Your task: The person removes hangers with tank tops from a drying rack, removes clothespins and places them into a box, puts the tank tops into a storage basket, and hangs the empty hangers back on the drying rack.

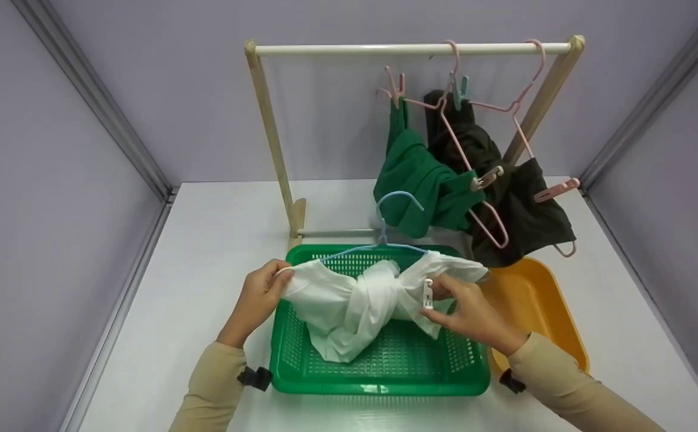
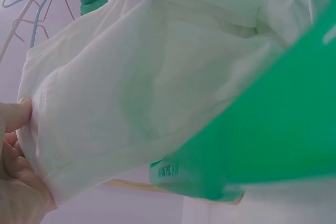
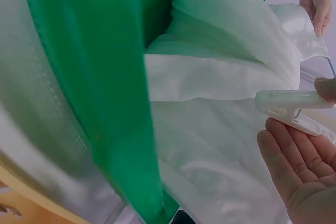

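Observation:
A white garment [image 1: 327, 291], knotted or twisted at its middle, hangs on a blue hanger [image 1: 383, 233] over a green basket [image 1: 324, 387]. My left hand [image 1: 260, 293] pinches the garment's left end between thumb and fingers; the left wrist view shows the thumb on top of the cloth. In my right hand [image 1: 475, 309] a white clothespin [image 3: 286, 99] is held between thumb and fingers, in front of the garment's right side. In the right wrist view the clothespin lies along the fingertips, close to the white cloth.
Behind stands a drying rack with a white bar [image 1: 349, 50]. From it hang a green garment [image 1: 421, 180] and a dark garment [image 1: 520, 222] on pink hangers, with clothespins attached. A yellow tray [image 1: 520, 297] sits right of the basket, partly behind my right arm.

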`<action>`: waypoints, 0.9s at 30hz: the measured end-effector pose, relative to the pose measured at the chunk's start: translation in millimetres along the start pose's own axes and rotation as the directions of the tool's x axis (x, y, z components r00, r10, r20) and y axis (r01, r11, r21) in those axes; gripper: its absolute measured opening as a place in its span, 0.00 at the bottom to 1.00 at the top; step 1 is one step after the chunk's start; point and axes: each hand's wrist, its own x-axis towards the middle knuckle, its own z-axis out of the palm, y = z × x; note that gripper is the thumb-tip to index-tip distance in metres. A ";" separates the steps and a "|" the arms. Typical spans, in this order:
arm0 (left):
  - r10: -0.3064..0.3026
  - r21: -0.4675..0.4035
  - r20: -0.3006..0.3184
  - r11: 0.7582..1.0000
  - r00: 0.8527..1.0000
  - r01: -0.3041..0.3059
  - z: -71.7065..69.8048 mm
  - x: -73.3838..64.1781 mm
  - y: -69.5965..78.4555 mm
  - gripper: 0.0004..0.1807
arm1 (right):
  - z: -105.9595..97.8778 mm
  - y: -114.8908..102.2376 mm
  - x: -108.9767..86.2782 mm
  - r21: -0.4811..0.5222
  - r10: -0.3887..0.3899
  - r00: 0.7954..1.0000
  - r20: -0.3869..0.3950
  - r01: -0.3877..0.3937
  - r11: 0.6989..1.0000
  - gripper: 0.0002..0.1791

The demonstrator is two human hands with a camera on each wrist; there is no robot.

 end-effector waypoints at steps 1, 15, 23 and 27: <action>-0.002 -0.002 0.002 1.000 1.000 0.002 0.0 0.0 0.1 0.07 | -0.4 1.1 -0.4 -0.002 0.003 1.000 0.000 -0.003 1.000 0.18; -0.028 -0.001 -0.010 1.000 1.000 0.028 0.1 -0.2 -2.4 0.07 | -16.9 19.6 -6.8 0.027 0.126 0.992 0.031 -0.127 0.992 0.16; -0.051 -0.016 -0.019 0.999 0.999 0.051 -0.3 -0.7 -2.9 0.07 | -42.8 34.5 -10.9 0.088 0.141 0.969 0.202 -0.161 0.983 0.13; -0.040 -0.011 -0.021 0.999 0.999 0.040 -0.1 -0.9 -2.5 0.07 | -53.8 41.3 -11.9 0.094 0.181 0.939 0.291 -0.217 0.972 0.14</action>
